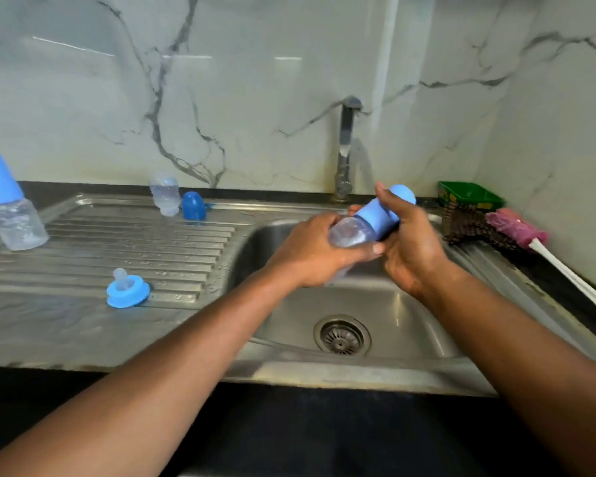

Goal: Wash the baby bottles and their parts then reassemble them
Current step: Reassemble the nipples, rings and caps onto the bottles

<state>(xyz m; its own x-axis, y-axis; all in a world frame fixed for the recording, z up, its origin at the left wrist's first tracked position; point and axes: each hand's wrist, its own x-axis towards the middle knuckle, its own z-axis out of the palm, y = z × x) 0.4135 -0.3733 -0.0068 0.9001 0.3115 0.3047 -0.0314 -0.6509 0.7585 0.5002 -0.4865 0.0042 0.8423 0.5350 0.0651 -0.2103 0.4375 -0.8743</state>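
Note:
Over the steel sink basin (403,315) I hold a clear baby bottle (350,234) tilted, its light blue cap (382,211) pointing up and right. My left hand (310,251) grips the clear body. My right hand (410,242) curls round the blue cap and collar. On the draining board (93,246) stand a capped bottle (9,204) at far left, an uncapped clear bottle (165,192) at the back, a dark blue cap (193,205) beside it, and a blue collar with its teat (127,289) near the front.
The tap (345,146) rises behind the basin; no water runs from it. A green box (470,196), a dark scrubber (468,227) and a pink bottle brush with a white handle (544,249) lie at the right. The drain (341,335) sits in the basin floor.

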